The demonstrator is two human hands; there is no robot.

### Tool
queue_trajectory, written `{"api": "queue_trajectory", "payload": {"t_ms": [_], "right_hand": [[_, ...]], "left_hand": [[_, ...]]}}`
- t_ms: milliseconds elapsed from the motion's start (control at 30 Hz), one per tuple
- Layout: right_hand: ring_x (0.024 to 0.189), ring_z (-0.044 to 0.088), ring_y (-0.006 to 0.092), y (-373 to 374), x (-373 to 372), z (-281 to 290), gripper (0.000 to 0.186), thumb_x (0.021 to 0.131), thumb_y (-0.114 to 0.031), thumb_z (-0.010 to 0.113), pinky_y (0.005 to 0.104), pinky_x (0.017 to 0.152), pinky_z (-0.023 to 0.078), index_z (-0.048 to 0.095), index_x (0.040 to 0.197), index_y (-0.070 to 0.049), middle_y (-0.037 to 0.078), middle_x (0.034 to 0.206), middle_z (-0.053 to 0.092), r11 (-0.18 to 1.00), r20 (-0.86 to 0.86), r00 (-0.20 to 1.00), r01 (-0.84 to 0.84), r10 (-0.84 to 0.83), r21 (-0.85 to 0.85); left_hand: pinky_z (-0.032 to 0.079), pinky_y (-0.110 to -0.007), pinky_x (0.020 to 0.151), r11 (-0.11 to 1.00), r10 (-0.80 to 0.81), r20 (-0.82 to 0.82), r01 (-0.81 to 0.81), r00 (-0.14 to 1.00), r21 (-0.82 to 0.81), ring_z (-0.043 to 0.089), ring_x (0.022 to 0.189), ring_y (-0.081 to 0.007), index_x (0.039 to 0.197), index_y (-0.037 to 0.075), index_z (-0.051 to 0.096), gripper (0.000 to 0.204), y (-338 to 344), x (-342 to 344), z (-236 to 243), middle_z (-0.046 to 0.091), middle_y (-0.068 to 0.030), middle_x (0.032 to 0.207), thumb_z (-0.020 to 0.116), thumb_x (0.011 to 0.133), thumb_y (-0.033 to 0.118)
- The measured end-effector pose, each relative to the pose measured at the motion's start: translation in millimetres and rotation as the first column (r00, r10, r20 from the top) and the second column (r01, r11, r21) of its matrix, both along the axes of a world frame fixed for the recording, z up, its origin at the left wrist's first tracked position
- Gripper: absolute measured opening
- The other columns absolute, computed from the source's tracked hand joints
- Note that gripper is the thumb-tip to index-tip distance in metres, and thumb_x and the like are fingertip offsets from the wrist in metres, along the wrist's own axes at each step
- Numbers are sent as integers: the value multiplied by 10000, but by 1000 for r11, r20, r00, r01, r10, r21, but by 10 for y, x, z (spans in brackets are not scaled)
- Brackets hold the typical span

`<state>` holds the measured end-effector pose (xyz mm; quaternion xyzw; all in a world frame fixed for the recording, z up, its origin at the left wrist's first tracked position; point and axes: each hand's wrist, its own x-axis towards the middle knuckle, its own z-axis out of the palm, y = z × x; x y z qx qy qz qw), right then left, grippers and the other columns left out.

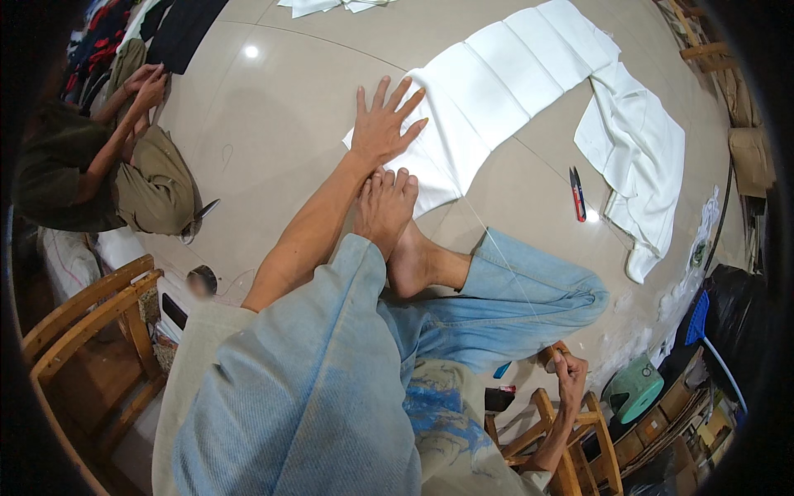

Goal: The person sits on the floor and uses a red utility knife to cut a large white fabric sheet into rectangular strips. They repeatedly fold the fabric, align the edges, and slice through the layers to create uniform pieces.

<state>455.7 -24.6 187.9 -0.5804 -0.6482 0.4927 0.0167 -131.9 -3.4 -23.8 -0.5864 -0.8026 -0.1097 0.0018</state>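
Observation:
My left hand lies flat, fingers spread, on the near end of a long white fabric strip with crosswise creases, spread on the floor. My bare foot presses on the same end, just below the hand. From the fabric's near edge a thin white thread runs taut across my jeans toward my right hand. That hand is raised at the lower right with its fingers closed in a pinch. Any needle between them is too small to make out. Red-handled thread snips lie on the tiles, right of the strip.
More white cloth lies bunched at the right. Another person sits at the left, handling dark cloth. Wooden chairs or stools stand at lower left and lower right. A green round container is near the right edge.

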Motion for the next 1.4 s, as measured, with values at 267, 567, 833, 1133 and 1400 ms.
{"api": "queue_trajectory", "payload": {"t_ms": [267,567,833,1133,1400], "right_hand": [[599,238,72,-54,181,61,503,996,-263,690,324,540,169,356,657,-100,-70,596,313,994,5,997,76,-76,-78],[568,261,63,-33,368,52,533,984,-337,706,311,529,179,380,628,-108,-67,574,352,996,77,995,64,-60,-58],[816,570,142,370,-230,-290,410,1027,-457,597,294,758,451,602,984,-49,77,929,618,876,-160,915,402,-371,266],[1148,618,257,579,-3193,-1411,368,987,-295,668,424,917,482,654,1105,53,247,1276,619,883,118,960,-280,254,377],[1028,645,221,500,-3271,-1382,360,1066,-314,580,399,977,488,696,928,-2,130,1082,711,778,-641,452,460,-620,-429]], "left_hand": [[88,-731,1213,1000,4,-12,-4,1000,3,169,1572,-358,1597,334,377,632,0,-7,-35,233,3,1708,402,1033,621],[99,-732,1208,1000,2,-6,-2,1000,-3,176,1570,-358,1595,335,382,631,-9,-11,10,245,3,1705,415,1032,617],[114,-707,1212,1000,17,-30,-17,999,12,192,1569,-358,1613,280,355,674,13,19,-20,246,-52,1705,437,1030,608],[132,-641,1240,996,-94,24,94,995,-1,228,1558,-353,1583,235,422,596,-57,-77,36,270,-77,1695,501,1041,469],[185,-676,1208,994,-88,47,84,995,68,269,1541,-345,1571,295,436,565,-115,-71,28,285,-88,1685,517,1034,449]]}}
